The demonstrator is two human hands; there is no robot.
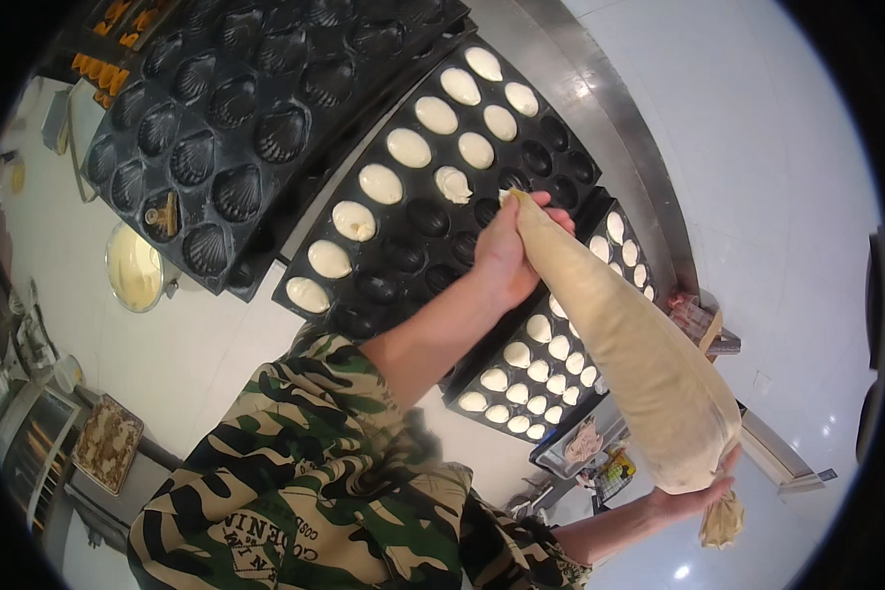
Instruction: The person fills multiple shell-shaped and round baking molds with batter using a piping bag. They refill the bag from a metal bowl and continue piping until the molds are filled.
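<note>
A large, full cloth piping bag (627,339) slants across the view. My left hand (512,254) is wrapped around its narrow end, the tip over a dark baking mould (420,188) with oval cavities. Many of these hold pale batter; others, near and below my left hand, are unfilled. One filling beside the tip has an uneven, swirled top. My right hand (697,495) grips the wide end, where the twisted cloth tail (723,520) hangs out. Partly under the bag lies a second mould (487,405) with small batter-filled cavities.
Dark shell-shaped moulds (214,125) are stacked at the upper left, a small brass-coloured clip (162,214) on top. Beside them on the floor side stands a metal pot (134,267) of pale batter. A crusted tray (108,445) is at the lower left. A metal counter edge (597,88) curves behind the moulds.
</note>
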